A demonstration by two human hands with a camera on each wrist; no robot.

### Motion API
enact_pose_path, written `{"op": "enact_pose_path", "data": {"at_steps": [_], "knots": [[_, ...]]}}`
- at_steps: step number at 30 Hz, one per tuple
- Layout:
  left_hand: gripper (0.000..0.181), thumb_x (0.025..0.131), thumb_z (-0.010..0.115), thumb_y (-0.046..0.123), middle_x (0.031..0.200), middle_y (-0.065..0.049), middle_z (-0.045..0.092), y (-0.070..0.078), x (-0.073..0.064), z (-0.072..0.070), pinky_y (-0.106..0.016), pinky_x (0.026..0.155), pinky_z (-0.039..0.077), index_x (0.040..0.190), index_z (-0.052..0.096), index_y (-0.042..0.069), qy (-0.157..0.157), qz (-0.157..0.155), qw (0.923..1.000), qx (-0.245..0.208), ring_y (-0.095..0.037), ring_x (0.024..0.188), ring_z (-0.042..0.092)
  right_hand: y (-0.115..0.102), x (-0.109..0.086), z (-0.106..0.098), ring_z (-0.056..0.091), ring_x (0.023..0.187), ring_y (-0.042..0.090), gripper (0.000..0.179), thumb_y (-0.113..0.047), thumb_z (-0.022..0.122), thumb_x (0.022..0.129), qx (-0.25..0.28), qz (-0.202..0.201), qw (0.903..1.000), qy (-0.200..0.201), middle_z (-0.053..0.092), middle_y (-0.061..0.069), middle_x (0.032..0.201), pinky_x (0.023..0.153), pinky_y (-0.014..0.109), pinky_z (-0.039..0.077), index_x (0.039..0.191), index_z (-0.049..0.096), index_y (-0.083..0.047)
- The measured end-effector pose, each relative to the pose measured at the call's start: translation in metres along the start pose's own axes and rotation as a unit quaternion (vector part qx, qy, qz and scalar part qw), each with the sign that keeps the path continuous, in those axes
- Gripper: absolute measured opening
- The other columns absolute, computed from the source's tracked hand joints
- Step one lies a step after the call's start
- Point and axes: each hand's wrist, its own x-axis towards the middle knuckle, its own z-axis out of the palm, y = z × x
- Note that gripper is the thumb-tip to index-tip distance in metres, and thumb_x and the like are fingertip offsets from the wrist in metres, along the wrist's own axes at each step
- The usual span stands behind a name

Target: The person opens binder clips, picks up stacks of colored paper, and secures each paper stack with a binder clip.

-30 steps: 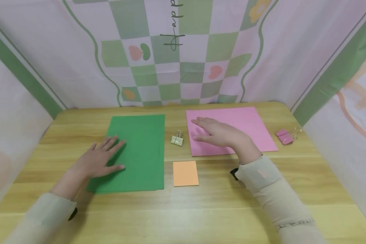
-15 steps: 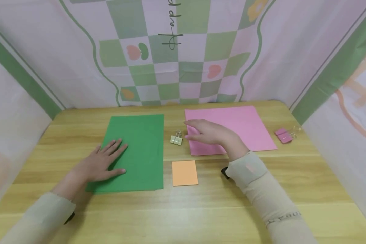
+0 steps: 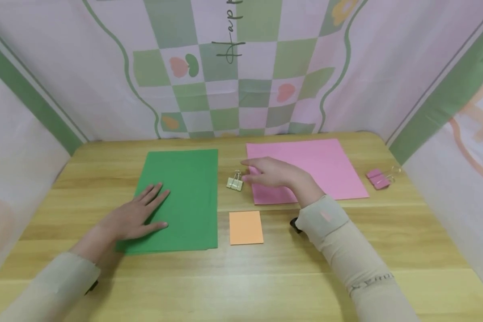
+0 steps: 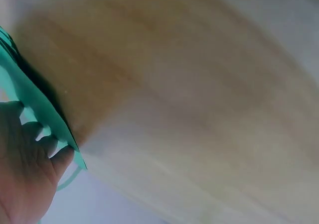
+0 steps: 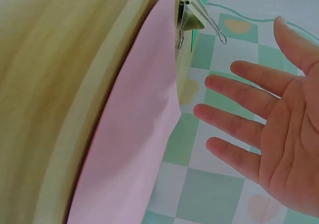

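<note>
My left hand (image 3: 132,219) lies spread on the green paper (image 3: 191,197) at the frame's left, gripping nothing. My right hand (image 3: 273,172), fingers straight and holding nothing, hovers over the left edge of the pink paper (image 3: 326,165), just beside the pale binder clip (image 3: 235,184) near centre. I'd judge it best to pinch the clip from low down, not nudging the pink edge. The wooden tabletop (image 3: 231,156) between the papers, above the orange note pad (image 3: 246,228), gives me room.

Matt green paper (image 3: 191,199), smooth wooden tabletop (image 3: 209,284)

Soft glare pales the table (image 3: 241,286); left wrist view blurry.
</note>
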Motion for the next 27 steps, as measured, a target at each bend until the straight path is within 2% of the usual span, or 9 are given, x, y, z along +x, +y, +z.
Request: {"op": "enact_pose_path", "data": {"at_steps": [5, 8, 11, 13, 15, 18, 27], "knots": [[0.087, 0.098, 0.045, 0.062, 0.167, -0.021, 0.003, 0.0, 0.001, -0.001, -0.062, 0.117, 0.029, 0.16, 0.015, 0.009, -0.006, 0.0, 1.0, 0.005, -0.046, 0.152, 0.008, -0.001, 0.011, -0.002, 0.036, 0.147, 0.031, 0.061, -0.037, 0.052, 0.103, 0.006, 0.0, 0.9999, -0.01, 0.046, 0.014, 0.154, 0.122, 0.047, 0.029, 0.15, 0.04, -0.001], [0.087, 0.098, 0.044, 0.062, 0.167, -0.021, 0.002, 0.0, 0.001, -0.001, -0.062, 0.117, 0.028, 0.16, 0.014, 0.009, -0.01, -0.002, 0.9999, 0.004, -0.046, 0.152, 0.007, -0.001, 0.018, -0.001, 0.05, 0.136, 0.03, 0.053, -0.036, 0.051, 0.103, -0.012, -0.001, 0.9998, -0.015, 0.057, 0.014, 0.143, 0.115, 0.046, 0.039, 0.143, 0.051, -0.001], [0.087, 0.098, 0.044, 0.063, 0.167, -0.02, 0.001, 0.0, 0.001, -0.001, -0.062, 0.118, 0.027, 0.16, 0.013, 0.01, -0.014, -0.005, 0.9999, 0.003, -0.046, 0.152, 0.006, -0.002, 0.027, -0.001, 0.06, 0.106, 0.023, 0.037, -0.033, 0.051, 0.103, -0.022, 0.003, 0.9995, -0.022, 0.067, 0.01, 0.117, 0.094, 0.04, 0.05, 0.123, 0.065, -0.005], [0.087, 0.098, 0.044, 0.063, 0.167, -0.02, 0.001, 0.0, 0.001, -0.001, -0.062, 0.118, 0.027, 0.16, 0.013, 0.01, -0.015, -0.007, 0.9999, 0.001, -0.045, 0.152, 0.006, -0.002, 0.032, -0.001, 0.056, 0.088, 0.019, 0.031, -0.031, 0.051, 0.103, -0.026, 0.01, 0.9992, -0.029, 0.065, 0.006, 0.098, 0.079, 0.034, 0.048, 0.11, 0.067, -0.006], [0.087, 0.098, 0.044, 0.063, 0.167, -0.02, 0.001, 0.0, 0.001, -0.001, -0.063, 0.118, 0.026, 0.16, 0.013, 0.01, -0.016, -0.009, 0.9998, -0.002, -0.045, 0.152, 0.005, -0.002, 0.036, -0.001, 0.05, 0.078, 0.017, 0.028, -0.03, 0.051, 0.104, -0.021, 0.016, 0.999, -0.035, 0.059, 0.004, 0.086, 0.069, 0.031, 0.043, 0.101, 0.067, -0.006], [0.087, 0.098, 0.045, 0.062, 0.167, -0.021, 0.001, 0.001, 0.001, -0.002, -0.063, 0.118, 0.027, 0.16, 0.013, 0.009, -0.016, -0.011, 0.9998, -0.006, -0.046, 0.152, 0.005, -0.001, 0.04, -0.001, 0.047, 0.074, 0.015, 0.027, -0.027, 0.05, 0.104, -0.018, 0.022, 0.9989, -0.038, 0.053, 0.001, 0.08, 0.065, 0.028, 0.04, 0.096, 0.065, -0.006], [0.088, 0.098, 0.046, 0.061, 0.167, -0.021, 0.001, 0.001, 0.001, -0.001, -0.062, 0.118, 0.026, 0.16, 0.013, 0.008, -0.018, -0.011, 0.9997, -0.009, -0.046, 0.152, 0.005, 0.001, 0.047, 0.002, 0.044, 0.074, 0.015, 0.027, -0.028, 0.056, 0.102, -0.008, 0.037, 0.9987, -0.033, 0.047, 0.0, 0.077, 0.066, 0.028, 0.039, 0.079, 0.05, -0.012]]}}
